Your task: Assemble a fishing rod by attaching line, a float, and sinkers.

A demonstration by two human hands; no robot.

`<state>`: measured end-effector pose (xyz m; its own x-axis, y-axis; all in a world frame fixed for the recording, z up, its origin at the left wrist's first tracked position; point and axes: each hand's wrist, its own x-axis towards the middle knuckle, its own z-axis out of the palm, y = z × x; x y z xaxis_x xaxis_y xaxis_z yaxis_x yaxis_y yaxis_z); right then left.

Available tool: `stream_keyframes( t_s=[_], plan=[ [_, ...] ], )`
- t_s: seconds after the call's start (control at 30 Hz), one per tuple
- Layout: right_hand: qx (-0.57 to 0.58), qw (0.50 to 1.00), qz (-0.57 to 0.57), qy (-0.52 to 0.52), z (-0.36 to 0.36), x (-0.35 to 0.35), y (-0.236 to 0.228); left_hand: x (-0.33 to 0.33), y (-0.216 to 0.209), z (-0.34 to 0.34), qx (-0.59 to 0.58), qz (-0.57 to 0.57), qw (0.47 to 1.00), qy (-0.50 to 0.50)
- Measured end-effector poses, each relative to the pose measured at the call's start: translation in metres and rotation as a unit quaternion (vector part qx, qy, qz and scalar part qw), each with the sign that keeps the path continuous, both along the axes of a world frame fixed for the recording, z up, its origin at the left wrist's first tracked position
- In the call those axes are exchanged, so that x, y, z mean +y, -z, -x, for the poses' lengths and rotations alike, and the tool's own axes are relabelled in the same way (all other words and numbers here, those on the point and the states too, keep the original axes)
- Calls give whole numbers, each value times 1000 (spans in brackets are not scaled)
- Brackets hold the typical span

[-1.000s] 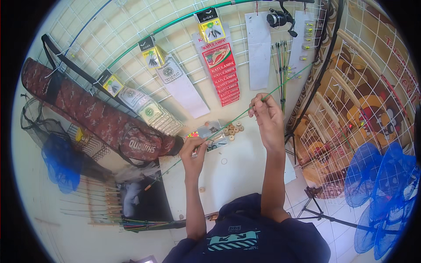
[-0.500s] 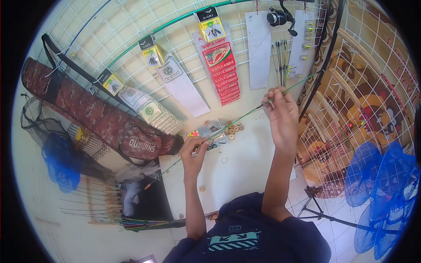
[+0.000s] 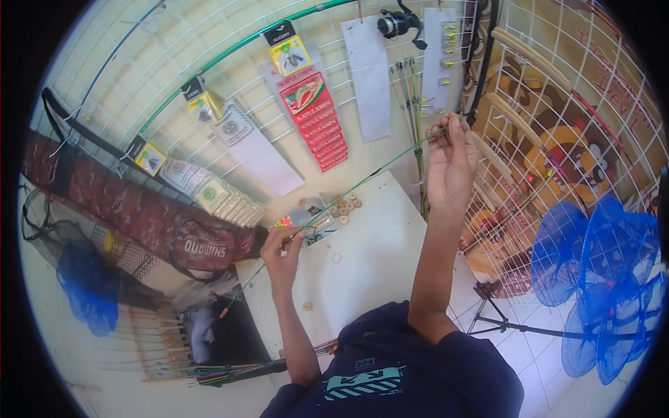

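Observation:
A thin green rod (image 3: 376,171) slants across the space above the white table, a dark band near its middle. Its lower left end has a small orange-brown tip (image 3: 223,313). My left hand (image 3: 281,256) pinches the rod low down, between thumb and fingers. Higher up on the right, my right hand (image 3: 451,164) is closed on the rod near its upper end, palm turned toward me. Beneath the rod, on the table (image 3: 362,244), are a clear compartment box (image 3: 305,211) with small coloured items and several small wooden discs (image 3: 346,207) beside it.
Hanging packets (image 3: 313,118) and a fishing reel (image 3: 402,26) are on the white wire grid ahead. A camouflage rod bag (image 3: 139,209) leans at left; blue nets (image 3: 592,258) hang at right. A black tripod (image 3: 498,317) stands on the tiled floor. Rods lie bundled (image 3: 237,373) at lower left.
My right hand has slid along the rod toward its upper right end, so my hands are farther apart. The view has turned slightly right, and the surroundings appear shifted left.

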<state>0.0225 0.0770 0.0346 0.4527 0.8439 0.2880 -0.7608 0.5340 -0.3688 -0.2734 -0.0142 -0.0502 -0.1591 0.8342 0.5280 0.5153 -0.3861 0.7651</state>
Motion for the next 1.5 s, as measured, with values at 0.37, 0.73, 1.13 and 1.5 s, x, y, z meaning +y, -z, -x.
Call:
stream_keyframes(
  t_s=[0.37,0.73,1.13,1.5],
  plan=[
    [-17,995,31,90,-7,1,-4,3,-2,4,-9,-1,1000,-1],
    [21,986,58,153,-3,5,-9,4,2,8,-11,1,1000,1],
    [-22,981,87,173,-2,15,-15,5,8,6,-5,8,1000,-4],
    [-6,974,99,203,0,21,-18,5,4,4,9,17,1000,-2]
  ],
)
